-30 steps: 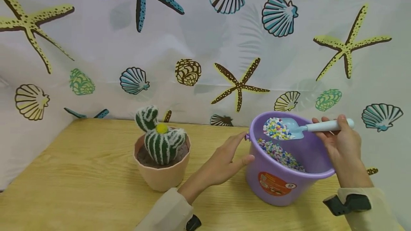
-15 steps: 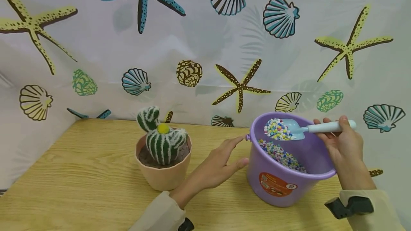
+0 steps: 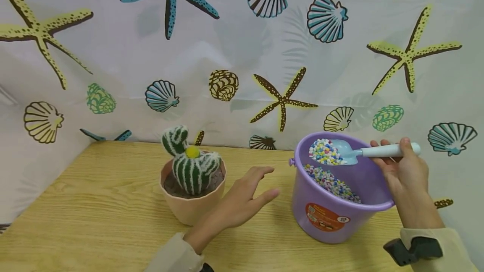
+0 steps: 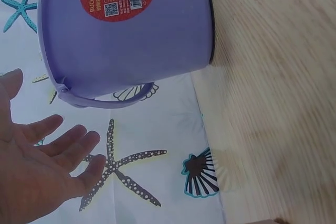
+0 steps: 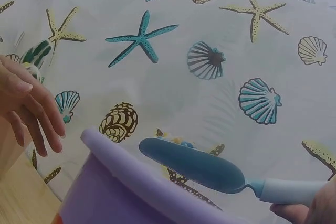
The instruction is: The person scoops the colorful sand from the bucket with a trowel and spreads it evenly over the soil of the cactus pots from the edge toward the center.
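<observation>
A small light-blue scoop [image 3: 349, 154], heaped with multicoloured beads [image 3: 324, 152], is held level over the purple bucket [image 3: 332, 209]. My right hand [image 3: 406, 171] grips its pale handle from the right. More small beads [image 3: 332, 184] lie inside the bucket. Between bucket and plant pot, my left hand [image 3: 240, 200] hovers with fingers extended and touches nothing. In the left wrist view that hand [image 4: 47, 166] is apart from the bucket [image 4: 126, 40], whose handle hangs on the far side. The scoop's underside [image 5: 194, 166] shows in the right wrist view.
A peach pot [image 3: 193, 209] with a knitted-looking green cactus [image 3: 193, 171] stands on the wooden table [image 3: 94, 205], left of the bucket and close to my left forearm. A white curtain [image 3: 234, 45] with starfish and shell prints hangs behind the table.
My left hand has drawn away from the bucket's rim, leftward toward the pot. The right hand and loaded scoop have stayed nearly still over the bucket.
</observation>
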A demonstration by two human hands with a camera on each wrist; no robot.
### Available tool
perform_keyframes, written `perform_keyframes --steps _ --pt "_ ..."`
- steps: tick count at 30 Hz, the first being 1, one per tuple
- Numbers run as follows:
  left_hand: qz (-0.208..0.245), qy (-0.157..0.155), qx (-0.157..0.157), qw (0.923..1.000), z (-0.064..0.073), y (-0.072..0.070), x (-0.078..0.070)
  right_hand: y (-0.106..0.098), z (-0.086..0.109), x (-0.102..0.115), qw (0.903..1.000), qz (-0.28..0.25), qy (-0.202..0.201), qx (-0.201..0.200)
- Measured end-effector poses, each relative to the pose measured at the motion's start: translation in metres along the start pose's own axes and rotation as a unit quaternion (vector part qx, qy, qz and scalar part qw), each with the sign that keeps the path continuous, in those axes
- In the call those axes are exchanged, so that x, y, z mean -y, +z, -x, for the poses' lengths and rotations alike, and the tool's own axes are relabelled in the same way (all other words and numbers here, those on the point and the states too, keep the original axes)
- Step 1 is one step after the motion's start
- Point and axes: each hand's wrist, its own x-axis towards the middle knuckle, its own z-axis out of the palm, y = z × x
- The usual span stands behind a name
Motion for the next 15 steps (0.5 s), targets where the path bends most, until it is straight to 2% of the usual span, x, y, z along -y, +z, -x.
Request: perform_keyframes --steps 4,9,15 --pt "0.001 -0.001 -0.001 1.0000 0.009 -0.004 0.004 0.000 0.006 -0.001 0.9999 -0.006 0.000 0.008" --pt "-0.009 -0.017 0.005 0.9998 0.021 -0.009 0.008 0.003 0.009 -0.003 0.9999 0.009 -0.007 0.011" --pt "-0.009 -0.024 -0.006 0.9997 0.031 -0.015 0.010 0.006 0.010 -0.007 0.9997 0.020 -0.011 0.007"
